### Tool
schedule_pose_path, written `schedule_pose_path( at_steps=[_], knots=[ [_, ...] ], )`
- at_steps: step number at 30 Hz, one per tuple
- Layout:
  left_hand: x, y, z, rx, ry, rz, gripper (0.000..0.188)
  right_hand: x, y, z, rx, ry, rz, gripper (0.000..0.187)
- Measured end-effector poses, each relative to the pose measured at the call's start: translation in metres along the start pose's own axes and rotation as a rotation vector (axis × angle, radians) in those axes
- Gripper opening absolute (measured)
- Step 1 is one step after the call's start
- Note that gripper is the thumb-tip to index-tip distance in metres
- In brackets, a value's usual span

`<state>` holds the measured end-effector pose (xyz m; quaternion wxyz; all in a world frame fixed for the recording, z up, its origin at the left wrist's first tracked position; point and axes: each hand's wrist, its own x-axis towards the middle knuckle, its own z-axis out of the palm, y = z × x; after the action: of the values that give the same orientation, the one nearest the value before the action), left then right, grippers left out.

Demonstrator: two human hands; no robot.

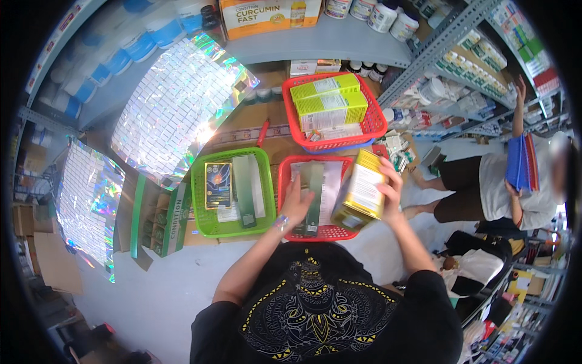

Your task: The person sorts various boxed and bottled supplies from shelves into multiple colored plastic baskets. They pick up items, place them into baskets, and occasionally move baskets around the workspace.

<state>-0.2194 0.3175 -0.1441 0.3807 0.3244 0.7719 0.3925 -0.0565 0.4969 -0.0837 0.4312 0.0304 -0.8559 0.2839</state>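
My right hand (391,187) grips a yellow box (361,191) with a white label panel, tilted over the right side of the near red basket (330,233). My left hand (296,201) reaches into that basket, its thumb over a long dark green box (314,209) and its fingers along the box's left side. White paper (331,189) lies under the green box. Just left stands a green basket (200,225), holding a black and gold box (218,187), another long green box (245,197) and papers.
Behind is a red basket (381,128) with lime-green boxes (330,108). A red pen (263,132) lies on cardboard. Shiny holographic sheets (182,103) and an open green carton (163,221) are at left. Shelves (339,45) with bottles surround me. At right a person (503,176) holds blue and red baskets.
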Motion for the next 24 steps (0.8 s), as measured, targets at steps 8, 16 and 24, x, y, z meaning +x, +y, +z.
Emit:
schedule_pose_path(
  at_steps=[8, 16, 24],
  knots=[
    [-0.043, 0.098, -0.014, -0.971, -0.574, 0.288, 0.064, -0.042, -0.031, 0.058, 0.566, 0.585, 0.657, 0.030],
    [-0.024, 0.093, -0.035, -1.206, -0.182, 0.101, 0.050, 0.017, -0.044, 0.031, -0.064, -0.057, 0.417, 0.041],
    [0.002, 0.086, -0.047, 0.138, 0.045, 0.301, 0.073, 0.090, -0.091, 0.016, 0.193, -0.214, 0.481, 0.020]
  ],
)
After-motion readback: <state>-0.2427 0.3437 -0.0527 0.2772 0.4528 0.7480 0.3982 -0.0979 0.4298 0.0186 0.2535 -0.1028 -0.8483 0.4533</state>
